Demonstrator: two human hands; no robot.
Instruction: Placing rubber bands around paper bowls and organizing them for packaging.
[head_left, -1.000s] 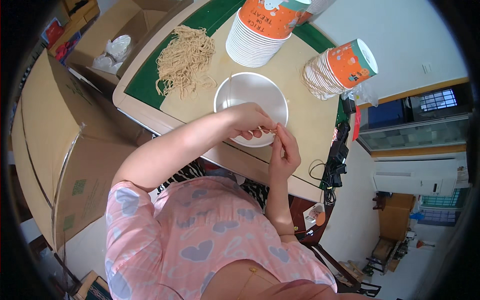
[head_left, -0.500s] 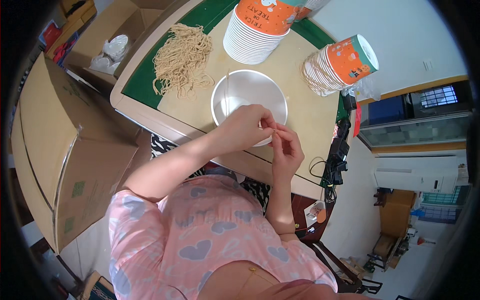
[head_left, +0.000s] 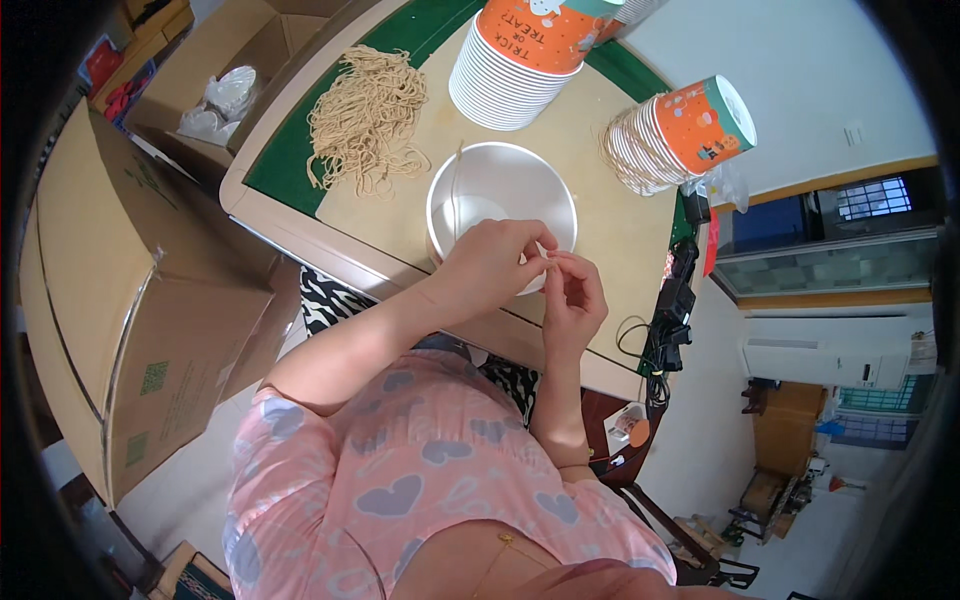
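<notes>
"Grip?"

"Left hand (head_left: 490, 262) and right hand (head_left: 577, 300): fingers drawn in, tips close together; whether they pinch anything, cannot tell."

"Tub?"

"White tub (head_left: 505, 180), mouth up, just beyond and beneath the fingertips; beige cord (head_left: 455, 190) inside, to their left. Tub likely light, stiff, dentable: hold by rim. Cord likely limp, soft: pinch near its end."

"Markings?"

"Dark lettering, upside down, on orange stacked tubs (head_left: 545, 35) beyond the grip."

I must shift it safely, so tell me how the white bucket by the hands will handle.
The white bucket is probably light for its size, being hollow and slim-rimmed. It may flex if squeezed, since its wide mouth is open. The tan cord reaching its far rim could shift along.
</notes>
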